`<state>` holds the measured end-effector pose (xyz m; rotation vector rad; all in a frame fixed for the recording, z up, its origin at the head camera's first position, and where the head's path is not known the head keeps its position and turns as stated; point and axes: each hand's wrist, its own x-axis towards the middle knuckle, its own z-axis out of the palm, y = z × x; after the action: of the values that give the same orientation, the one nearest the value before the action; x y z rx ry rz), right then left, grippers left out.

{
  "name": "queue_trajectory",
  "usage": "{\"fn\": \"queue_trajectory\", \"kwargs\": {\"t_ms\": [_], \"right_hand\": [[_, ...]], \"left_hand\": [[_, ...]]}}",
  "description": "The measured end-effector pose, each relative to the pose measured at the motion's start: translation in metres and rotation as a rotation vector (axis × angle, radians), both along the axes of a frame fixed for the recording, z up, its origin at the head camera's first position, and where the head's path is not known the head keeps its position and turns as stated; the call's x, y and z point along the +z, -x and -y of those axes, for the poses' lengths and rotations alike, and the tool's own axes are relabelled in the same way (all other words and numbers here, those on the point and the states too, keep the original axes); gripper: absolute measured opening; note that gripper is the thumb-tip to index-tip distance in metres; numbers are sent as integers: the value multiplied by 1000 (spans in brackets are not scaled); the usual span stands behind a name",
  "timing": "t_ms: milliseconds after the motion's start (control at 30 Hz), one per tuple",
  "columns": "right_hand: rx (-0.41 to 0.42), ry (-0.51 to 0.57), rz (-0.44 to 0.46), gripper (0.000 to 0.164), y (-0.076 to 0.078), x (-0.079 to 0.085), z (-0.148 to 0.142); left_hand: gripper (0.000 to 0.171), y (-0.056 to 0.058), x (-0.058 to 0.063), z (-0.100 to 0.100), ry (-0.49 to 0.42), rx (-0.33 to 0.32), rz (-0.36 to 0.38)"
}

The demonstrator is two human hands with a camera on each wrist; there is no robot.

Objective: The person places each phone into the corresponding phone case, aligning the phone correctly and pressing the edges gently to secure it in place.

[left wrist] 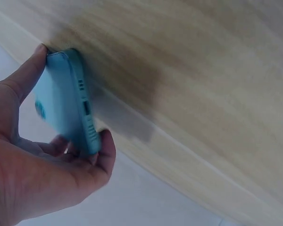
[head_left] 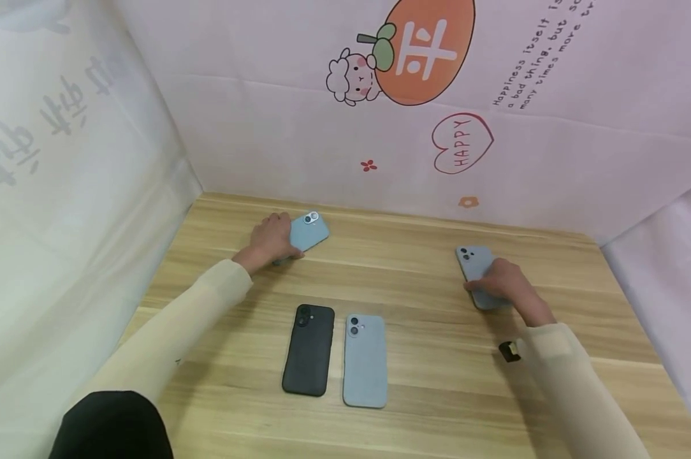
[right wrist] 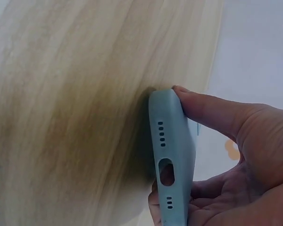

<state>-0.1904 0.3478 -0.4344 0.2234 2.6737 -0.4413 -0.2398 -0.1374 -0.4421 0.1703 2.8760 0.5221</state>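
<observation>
At the back left, my left hand (head_left: 272,237) grips a light blue phone case (head_left: 309,234) with a silver camera ring. In the left wrist view, thumb and fingers hold that case by opposite edges, tilted; whether a phone sits inside cannot be told. On the right, my right hand (head_left: 505,279) grips a pale blue-grey phone case (head_left: 475,257) by its long edges. Its bottom edge (right wrist: 166,146) shows in the right wrist view, and a brownish tone appears through the port hole. A black phone case (head_left: 309,350) and a grey-blue one (head_left: 365,361) lie side by side between the arms.
A wood-grain table (head_left: 420,287) bears everything. White printed cloth (head_left: 299,127) hangs along its back and both sides. A small black object (head_left: 509,351) is by the right sleeve, and a dark rounded shape (head_left: 113,424) covers the lower left corner.
</observation>
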Motion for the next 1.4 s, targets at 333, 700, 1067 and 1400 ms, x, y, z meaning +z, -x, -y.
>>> {"fn": "queue_trajectory", "kwargs": {"t_ms": [333,700,1067,1400], "right_hand": [[9,28,-40,93,1,-2,3],[24,127,-104,81,0,-2,3],[30,150,-195,63,2,0,8],[8,267,-131,58,-5,10,-1]], "left_hand": [[68,0,-1,2,-18,23,31],[47,-7,6,-5,-68,-15,-40],[63,-13,5,5,-225,50,-13],[59,-31,12,5,-813,244,186]]}}
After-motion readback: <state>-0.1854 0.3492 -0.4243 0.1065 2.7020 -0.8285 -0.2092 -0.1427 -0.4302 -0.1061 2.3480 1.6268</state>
